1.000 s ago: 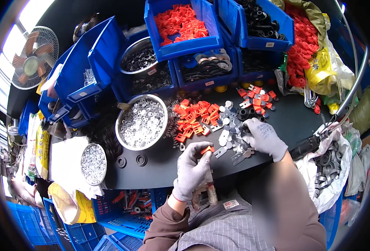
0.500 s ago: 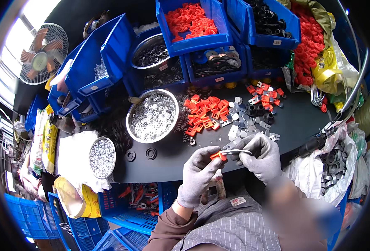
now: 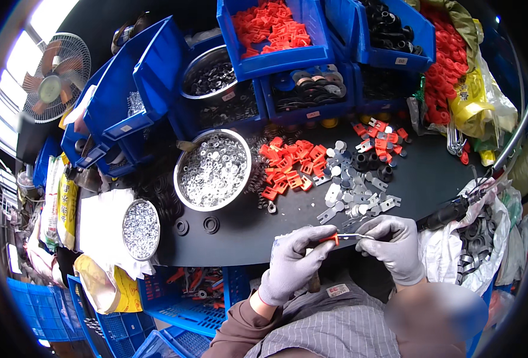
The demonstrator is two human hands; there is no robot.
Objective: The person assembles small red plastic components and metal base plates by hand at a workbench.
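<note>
My left hand (image 3: 294,265), in a pale grey glove with darker fingertips, pinches a small orange-red plastic clip (image 3: 331,238) just above the table's front edge. From the clip a thin silvery metal piece (image 3: 350,236) reaches across to my right hand (image 3: 396,250). That gloved hand is closed on its other end; the fingers partly hide its shape. Beyond my hands lie loose flat forked metal plates (image 3: 362,194), a heap of orange-red plastic clips (image 3: 291,164), and a few black rubber rings (image 3: 368,161). Orange-red clips with metal plates (image 3: 385,142) lie farther back.
A steel bowl of small metal rings (image 3: 178,179) and a smaller bowl of tiny metal parts (image 3: 125,232) stand left. Blue bins (image 3: 288,65) line the back. A blue crate (image 3: 237,286) sits below the table edge; a white bag of dark rings (image 3: 440,244) stands right.
Both hands have moved down and to the right with the clip and metal piece between them. The metal piece now lies more level, and the view has shifted slightly.
</note>
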